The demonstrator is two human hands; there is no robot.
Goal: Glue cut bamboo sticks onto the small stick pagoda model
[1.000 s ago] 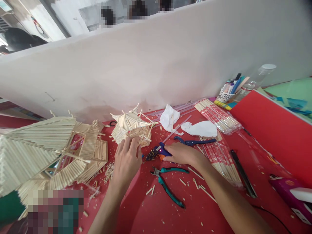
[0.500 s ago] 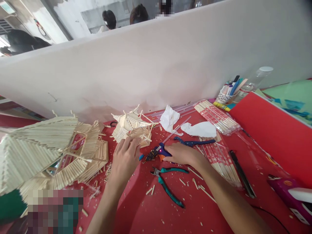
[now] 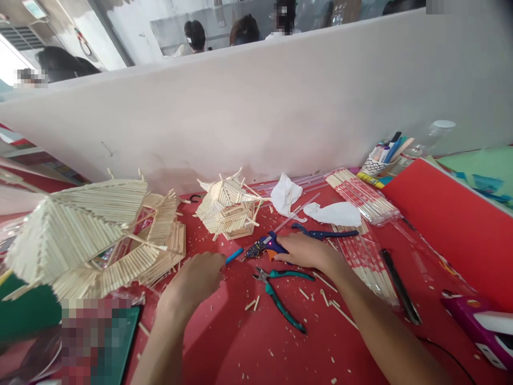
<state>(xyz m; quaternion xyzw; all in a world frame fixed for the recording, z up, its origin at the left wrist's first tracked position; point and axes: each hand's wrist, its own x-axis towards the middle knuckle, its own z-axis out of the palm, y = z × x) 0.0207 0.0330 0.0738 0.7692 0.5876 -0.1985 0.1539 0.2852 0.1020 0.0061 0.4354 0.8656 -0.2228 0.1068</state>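
Note:
My right hand point(image 3: 298, 249) lies closed around a blue glue gun point(image 3: 269, 241) with an orange trigger and a small red light; the gun rests on the red table, its dark nozzle pointing left. From the fist of my left hand point(image 3: 203, 272) sticks out a slim blue rod point(image 3: 234, 255), its kind hidden by the fingers. Its free end is close to the nozzle. Green-handled cutting pliers point(image 3: 276, 291) lie spread below the gun. Behind my left hand stands a small model built of wooden sticks point(image 3: 228, 206), with a peaked, star-like roof.
A larger stick model point(image 3: 90, 230) fills the left side. Blue-handled pliers point(image 3: 320, 233), white tissues point(image 3: 334, 214), packs of wooden sticks point(image 3: 360, 195) and a black cutter knife point(image 3: 401, 286) lie to the right. A pen cup point(image 3: 377, 163) stands near the grey partition point(image 3: 240, 117).
My left hand has drawn back from the small stick model, lower and to the left, and more of the blue rod now shows. My right hand stays on the glue gun. The view has shifted slightly.

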